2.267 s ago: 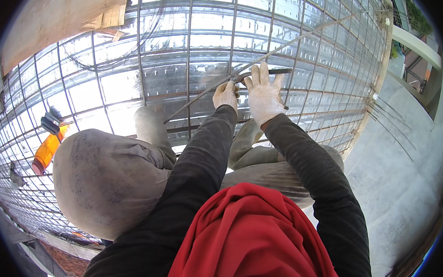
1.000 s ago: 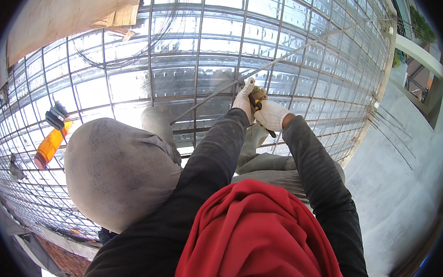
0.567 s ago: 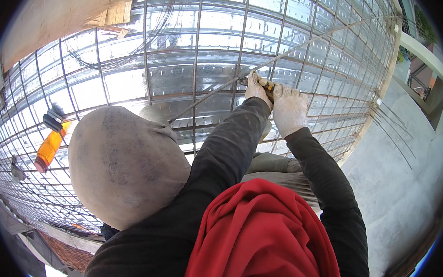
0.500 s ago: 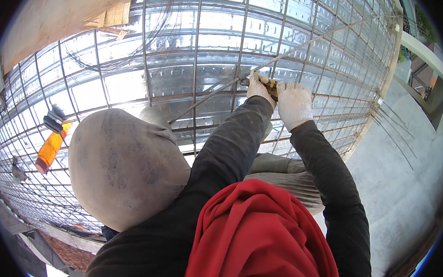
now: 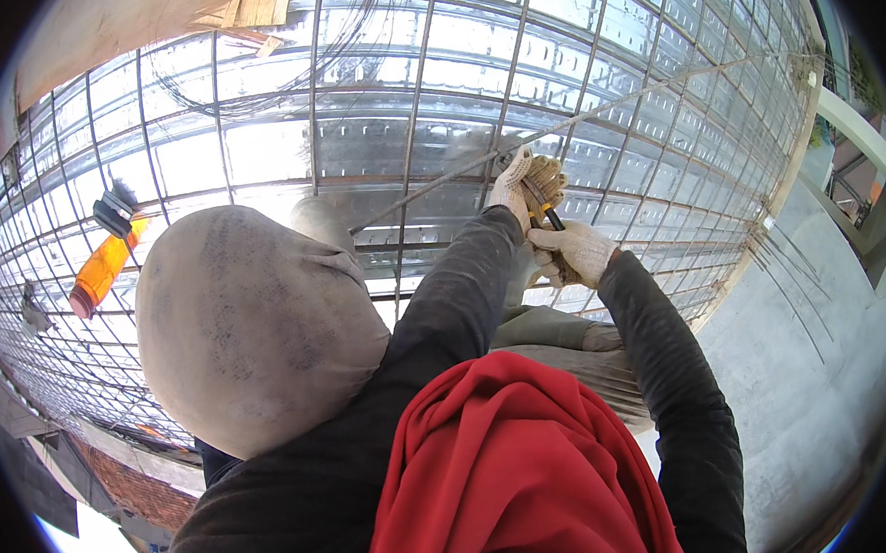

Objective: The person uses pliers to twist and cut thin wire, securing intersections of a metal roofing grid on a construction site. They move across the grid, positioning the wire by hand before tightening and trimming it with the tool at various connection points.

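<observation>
Both my hands, in pale knitted gloves, meet over the steel bar mesh (image 5: pixel 408 148). Between them is a hand tool with black and yellow handles (image 5: pixel 554 218), apparently pliers; its jaws are hidden. My left hand (image 5: pixel 512 188) is curled round the upper part of the tool, close to a bar crossing. The fingers of my right hand (image 5: pixel 580 253) are closed at the handle end, a little lower and to the right. Beside them a long diagonal bar (image 5: pixel 438 182) runs across the mesh.
Shiny ribbed metal decking (image 5: pixel 366 150) lies under the mesh. A loose coil of thin wire (image 5: pixel 327 67) and wooden pieces (image 5: pixel 263 5) are at the top. At left lie an orange bottle-shaped thing (image 5: pixel 107 272) and a dark object (image 5: pixel 113 215). Concrete (image 5: pixel 790 389) borders the right.
My right hand has turned and dropped from beside the left to below it, at the handle end. My left hand has rolled, showing more of the tool's handles. The view has shifted slightly.
</observation>
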`<state>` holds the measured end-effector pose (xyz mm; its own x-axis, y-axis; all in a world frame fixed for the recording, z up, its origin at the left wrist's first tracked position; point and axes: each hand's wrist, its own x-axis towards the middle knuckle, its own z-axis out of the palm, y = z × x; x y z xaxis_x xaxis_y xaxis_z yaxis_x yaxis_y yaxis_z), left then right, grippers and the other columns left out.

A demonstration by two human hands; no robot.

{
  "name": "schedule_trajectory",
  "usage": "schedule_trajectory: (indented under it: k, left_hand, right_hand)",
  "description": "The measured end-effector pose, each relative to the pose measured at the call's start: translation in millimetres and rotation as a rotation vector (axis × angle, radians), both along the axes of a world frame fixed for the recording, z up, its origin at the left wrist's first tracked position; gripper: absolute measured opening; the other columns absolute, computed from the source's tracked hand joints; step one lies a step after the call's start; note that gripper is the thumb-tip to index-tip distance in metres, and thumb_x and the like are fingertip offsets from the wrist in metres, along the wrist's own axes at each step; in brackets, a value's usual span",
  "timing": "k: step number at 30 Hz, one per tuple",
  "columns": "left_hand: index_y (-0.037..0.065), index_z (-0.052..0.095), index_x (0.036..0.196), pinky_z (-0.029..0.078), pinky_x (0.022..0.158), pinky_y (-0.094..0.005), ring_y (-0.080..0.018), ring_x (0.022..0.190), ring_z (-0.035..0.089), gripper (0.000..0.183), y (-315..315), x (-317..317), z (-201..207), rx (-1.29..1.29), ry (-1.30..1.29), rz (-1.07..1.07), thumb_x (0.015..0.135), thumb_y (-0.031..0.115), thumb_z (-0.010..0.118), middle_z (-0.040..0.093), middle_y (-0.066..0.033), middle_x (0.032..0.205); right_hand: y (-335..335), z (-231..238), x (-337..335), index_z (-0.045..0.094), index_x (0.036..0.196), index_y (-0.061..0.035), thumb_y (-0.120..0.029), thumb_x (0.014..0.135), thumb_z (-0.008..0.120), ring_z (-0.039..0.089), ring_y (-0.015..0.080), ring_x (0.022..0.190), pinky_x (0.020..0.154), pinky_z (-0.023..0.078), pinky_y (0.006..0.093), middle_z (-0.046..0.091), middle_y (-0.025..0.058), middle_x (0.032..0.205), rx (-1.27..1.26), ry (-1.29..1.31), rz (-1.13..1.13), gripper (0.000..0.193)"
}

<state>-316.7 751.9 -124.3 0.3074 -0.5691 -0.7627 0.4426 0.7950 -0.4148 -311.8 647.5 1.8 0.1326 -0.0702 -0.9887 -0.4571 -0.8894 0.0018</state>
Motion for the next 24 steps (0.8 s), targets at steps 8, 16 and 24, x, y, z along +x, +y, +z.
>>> schedule_trajectory:
  k: [8, 16, 24]
  left_hand:
    - [0.016, 0.052, 0.084, 0.045, 0.061, -0.0387, -0.0176, 0.05, 0.039, 0.043, -27.7, 27.1, 0.4, 0.101, 0.249, 0.185, 0.109, 0.051, 0.057, 0.034, 0.0031, 0.058]
    - [0.011, 0.055, 0.096, 0.056, 0.074, -0.0491, -0.0269, 0.073, 0.061, 0.041, -51.0, 34.2, -18.0, 0.228, 0.238, 0.119, 0.112, 0.048, 0.05, 0.056, -0.006, 0.079]
    - [0.005, 0.063, 0.111, 0.062, 0.077, -0.0514, -0.0309, 0.082, 0.071, 0.033, -34.8, 6.0, -36.5, 0.147, 0.099, 0.042, 0.107, 0.038, 0.062, 0.071, -0.0119, 0.095]
  right_hand:
    - [5.1, 23.5, 45.2, 0.067, 0.115, -0.003, -0.021, 0.094, 0.068, 0.075, 0.0256, 0.089, 0.065, 0.057, 0.0436, 0.075, 0.0153, 0.094, -0.202, -0.382, 0.7, 0.028]
    - [0.6, -9.0, 72.7, 0.07, 0.115, -0.0054, -0.017, 0.099, 0.055, 0.078, 0.0316, 0.096, 0.082, 0.06, 0.0483, 0.077, 0.017, 0.101, -0.294, -0.428, 1.001, 0.025]
    - [-5.5, -19.3, 35.3, 0.07, 0.114, -0.0044, -0.019, 0.101, 0.054, 0.077, 0.0359, 0.097, 0.083, 0.06, 0.0512, 0.077, 0.0211, 0.102, -0.269, -0.302, 0.722, 0.025]
